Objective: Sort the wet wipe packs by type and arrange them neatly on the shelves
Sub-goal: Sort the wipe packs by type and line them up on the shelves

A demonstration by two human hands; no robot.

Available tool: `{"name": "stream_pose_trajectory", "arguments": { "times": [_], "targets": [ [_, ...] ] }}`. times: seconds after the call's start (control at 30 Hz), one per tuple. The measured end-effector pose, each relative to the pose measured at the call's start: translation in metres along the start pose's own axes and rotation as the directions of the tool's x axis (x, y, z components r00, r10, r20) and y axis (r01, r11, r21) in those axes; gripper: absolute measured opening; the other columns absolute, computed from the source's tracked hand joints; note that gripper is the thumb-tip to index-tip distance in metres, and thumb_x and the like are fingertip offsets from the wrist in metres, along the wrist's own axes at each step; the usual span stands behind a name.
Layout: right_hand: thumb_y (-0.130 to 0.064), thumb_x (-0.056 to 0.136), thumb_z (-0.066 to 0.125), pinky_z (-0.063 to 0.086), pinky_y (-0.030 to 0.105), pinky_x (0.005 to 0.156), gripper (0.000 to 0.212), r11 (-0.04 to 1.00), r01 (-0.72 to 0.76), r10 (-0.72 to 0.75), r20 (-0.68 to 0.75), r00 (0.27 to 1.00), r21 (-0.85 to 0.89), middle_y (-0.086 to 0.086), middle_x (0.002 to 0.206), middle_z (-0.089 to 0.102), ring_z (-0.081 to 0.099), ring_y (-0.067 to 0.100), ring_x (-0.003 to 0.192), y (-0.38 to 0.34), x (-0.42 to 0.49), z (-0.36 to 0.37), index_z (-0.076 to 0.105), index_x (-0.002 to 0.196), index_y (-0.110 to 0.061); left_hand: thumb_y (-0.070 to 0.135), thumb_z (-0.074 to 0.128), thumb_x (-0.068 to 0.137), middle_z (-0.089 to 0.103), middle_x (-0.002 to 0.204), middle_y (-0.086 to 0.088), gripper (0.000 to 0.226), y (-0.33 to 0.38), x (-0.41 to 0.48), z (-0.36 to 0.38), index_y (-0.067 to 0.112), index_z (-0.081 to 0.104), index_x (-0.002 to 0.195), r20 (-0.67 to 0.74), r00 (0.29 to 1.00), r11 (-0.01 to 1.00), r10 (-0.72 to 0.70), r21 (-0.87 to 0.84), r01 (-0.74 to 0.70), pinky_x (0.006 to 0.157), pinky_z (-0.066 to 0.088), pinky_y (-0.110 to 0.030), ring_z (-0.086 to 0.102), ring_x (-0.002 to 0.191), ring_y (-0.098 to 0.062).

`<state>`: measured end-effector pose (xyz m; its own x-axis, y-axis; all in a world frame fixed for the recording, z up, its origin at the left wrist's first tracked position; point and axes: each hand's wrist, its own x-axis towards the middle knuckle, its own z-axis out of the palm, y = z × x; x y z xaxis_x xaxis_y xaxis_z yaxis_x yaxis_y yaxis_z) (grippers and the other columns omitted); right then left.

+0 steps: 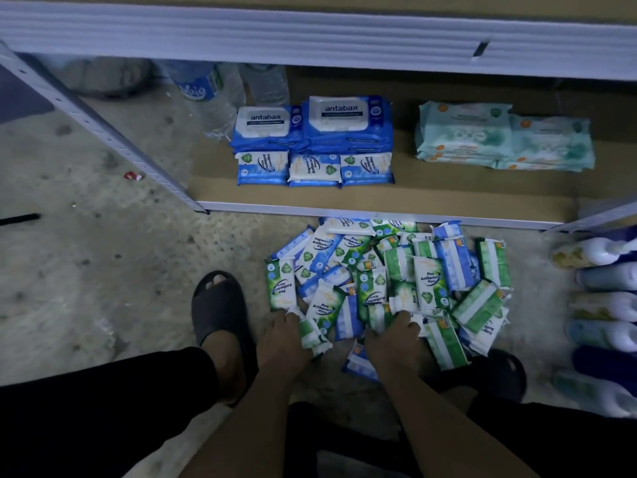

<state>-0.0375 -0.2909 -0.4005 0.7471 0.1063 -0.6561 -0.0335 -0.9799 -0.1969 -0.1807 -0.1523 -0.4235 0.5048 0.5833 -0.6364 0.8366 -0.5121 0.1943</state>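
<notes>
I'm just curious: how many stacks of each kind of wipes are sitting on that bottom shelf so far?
Blue antabax stacks: 2
Small blue-and-white antibacterial stacks: 3
Pale green stacks: 2
Total: 7 stacks on the shelf

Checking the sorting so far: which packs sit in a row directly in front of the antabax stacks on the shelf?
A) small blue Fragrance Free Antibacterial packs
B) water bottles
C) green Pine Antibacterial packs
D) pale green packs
A: three blue Fragrance Free Antibacterial packs line up just before the two antabax stacks on the shelf; the green Pine packs lie on the floor.
</notes>
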Motion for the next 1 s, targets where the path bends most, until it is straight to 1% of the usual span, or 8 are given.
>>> {"name": "stream_pose_trajectory", "arguments": {
  "times": [0.2,0.37,0.43,0.57,0.63,0.7,0.83,1.0],
  "targets": [
    [-0.060,0.069,0.075,0.055,0.042,0.088,0.098,1.000,-0.023,0.021,0.112,0.993,0.019,0.013,0.130,0.056,0.059,0.034,0.115,0.005,0.003,-0.007,0.039,0.143,-0.007,0.046,0.083,0.068,0.061,0.116,-0.003,0.061,-0.001,0.004,-0.020,0.017,0.059,0.115,0.119,0.993,0.961,-0.002,-0.274,0.035,0.080,0.050,-0.030,0.058,0.100,-0.017],
    [-0.050,0.079,0.074,0.047,0.026,0.055,0.039,0.993,0.041,-0.078,0.338,0.938,0.114,0.003,0.074,0.058,0.059,0.015,0.063,-0.008,-0.011,-0.051,0.058,0.084,-0.015,0.028,0.085,0.076,0.066,0.089,0.007,0.025,0.018,-0.002,-0.061,0.021,0.065,0.089,0.256,0.966,0.771,0.040,-0.623,0.133,0.062,0.048,-0.019,0.062,0.078,-0.007],
    [-0.048,0.085,0.071,0.047,0.029,0.058,0.038,0.970,0.043,-0.129,0.357,0.925,0.240,0.008,0.076,0.062,0.062,0.022,0.062,-0.012,-0.013,-0.072,0.064,0.085,-0.011,0.027,0.085,0.077,0.068,0.082,0.001,0.025,0.029,-0.007,-0.077,0.011,0.068,0.086,0.290,0.950,0.642,0.114,-0.751,0.152,0.064,0.048,-0.020,0.065,0.076,-0.015],
    [-0.038,0.090,0.066,0.046,0.037,0.068,0.026,0.715,-0.145,-0.207,0.406,0.890,0.684,0.008,0.085,0.064,0.067,0.025,0.061,-0.012,-0.024,-0.128,0.069,0.099,-0.013,0.030,0.078,0.082,0.066,0.100,-0.014,0.037,0.066,-0.017,-0.113,0.006,0.066,0.108,0.358,0.899,0.283,0.252,-0.916,0.285,0.077,0.053,-0.036,0.065,0.088,-0.029],
    [-0.032,0.096,0.057,0.043,0.036,0.068,0.023,0.515,-0.219,-0.276,0.403,0.873,0.829,0.005,0.078,0.057,0.059,0.025,0.059,-0.009,-0.028,-0.156,0.070,0.080,-0.020,0.033,0.066,0.089,0.067,0.120,-0.021,0.044,0.091,-0.020,-0.133,0.007,0.064,0.124,0.346,0.895,0.172,0.281,-0.936,0.308,0.085,0.056,-0.046,0.067,0.102,-0.038],
    [-0.023,0.096,0.047,0.043,0.037,0.068,0.039,0.333,-0.254,-0.317,0.362,0.877,0.908,0.005,0.074,0.060,0.056,0.026,0.062,-0.006,-0.030,-0.183,0.070,0.064,-0.021,0.033,0.051,0.095,0.069,0.120,-0.022,0.043,0.118,-0.021,-0.153,0.007,0.062,0.127,0.307,0.901,0.122,0.306,-0.951,0.283,0.085,0.056,-0.050,0.070,0.101,-0.039],
    [-0.024,0.086,0.050,0.052,0.043,0.077,0.034,0.168,-0.255,-0.328,0.298,0.896,0.952,0.019,0.100,0.069,0.066,0.034,0.084,-0.002,-0.024,-0.230,0.069,0.109,-0.006,0.017,0.045,0.096,0.072,0.100,-0.025,0.031,0.164,-0.025,-0.188,0.003,0.057,0.121,0.238,0.905,0.127,0.353,-0.970,0.205,0.082,0.056,-0.051,0.071,0.086,-0.039],
    [-0.014,0.095,0.056,0.057,0.041,0.063,0.039,0.120,-0.174,-0.271,0.201,0.941,0.977,0.021,0.105,0.070,0.068,0.033,0.078,0.000,0.005,-0.268,0.055,0.134,-0.013,0.006,0.046,0.095,0.073,0.086,-0.020,0.026,0.207,-0.020,-0.216,0.015,0.053,0.119,0.210,0.891,0.229,0.402,-0.965,0.125,0.072,0.059,-0.049,0.071,0.073,-0.037]
  ]
}}
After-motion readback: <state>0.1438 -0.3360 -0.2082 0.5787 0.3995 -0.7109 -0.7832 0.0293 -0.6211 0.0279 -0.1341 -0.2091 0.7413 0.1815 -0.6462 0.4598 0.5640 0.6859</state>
